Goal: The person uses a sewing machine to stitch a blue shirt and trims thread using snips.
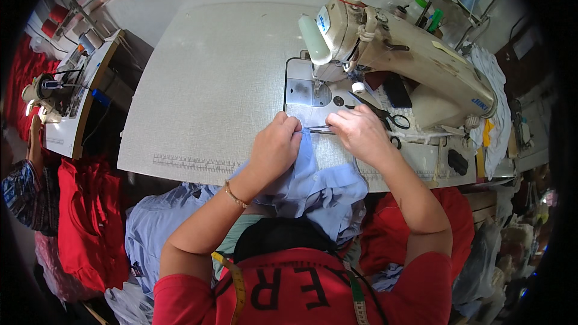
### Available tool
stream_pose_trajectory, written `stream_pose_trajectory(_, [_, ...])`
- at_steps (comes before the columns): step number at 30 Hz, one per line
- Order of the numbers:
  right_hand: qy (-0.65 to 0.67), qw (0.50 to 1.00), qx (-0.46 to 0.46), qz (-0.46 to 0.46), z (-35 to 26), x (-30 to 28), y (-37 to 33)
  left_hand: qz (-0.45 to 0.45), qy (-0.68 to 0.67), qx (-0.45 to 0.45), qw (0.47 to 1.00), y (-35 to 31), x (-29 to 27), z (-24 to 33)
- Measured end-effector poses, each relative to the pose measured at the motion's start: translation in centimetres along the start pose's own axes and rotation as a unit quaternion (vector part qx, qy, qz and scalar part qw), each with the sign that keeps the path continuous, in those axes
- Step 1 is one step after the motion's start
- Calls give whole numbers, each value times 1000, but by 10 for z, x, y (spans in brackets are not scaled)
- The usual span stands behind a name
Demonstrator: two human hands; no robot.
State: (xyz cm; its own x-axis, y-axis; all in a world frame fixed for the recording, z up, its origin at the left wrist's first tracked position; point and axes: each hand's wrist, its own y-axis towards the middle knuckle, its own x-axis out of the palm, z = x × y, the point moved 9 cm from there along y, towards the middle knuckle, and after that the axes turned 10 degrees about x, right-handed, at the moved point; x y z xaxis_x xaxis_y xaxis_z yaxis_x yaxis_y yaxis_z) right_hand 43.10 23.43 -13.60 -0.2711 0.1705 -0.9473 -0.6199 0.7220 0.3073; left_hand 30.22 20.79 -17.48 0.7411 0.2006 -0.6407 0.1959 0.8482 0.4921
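Note:
A light blue shirt point(334, 183) hangs over the table's front edge onto my lap, with one part drawn up onto the tabletop. My left hand point(276, 144) is closed on that raised part, pinching it between thumb and fingers. In my right hand point(361, 132) is a slim dark metal tool with two narrow blades point(318, 129), probably thread snips. Its tips reach the fabric beside my left fingertips. Just beyond both hands stands the sewing machine point(403, 45), its presser foot point(318, 87) over the metal plate. Black-handled scissors point(385, 117) lie right of the plate, partly behind my right hand.
The pale table point(205, 84) has a ruler strip point(198, 161) along its front. A dark phone-like object point(396, 91) and a small black item point(457, 161) lie at right. Red garments point(90, 222) hang at left, near another machine point(45, 93) with a person's arm beside it.

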Motion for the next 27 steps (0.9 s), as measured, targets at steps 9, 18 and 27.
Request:
stream_pose_trajectory(9, [-71, 996, -63, 3, -21, 5, 6, -3, -1, 4, 1000, 0, -2, 2])
stream_pose_trajectory(18, [-70, 993, -96, 0, -24, 7, 12, -2, 9, 20, 1000, 0, -2, 4])
stream_pose_trajectory(27, [-83, 989, -119, -2, -26, 13, 13, -2, 7, 29, 1000, 1, -4, 8])
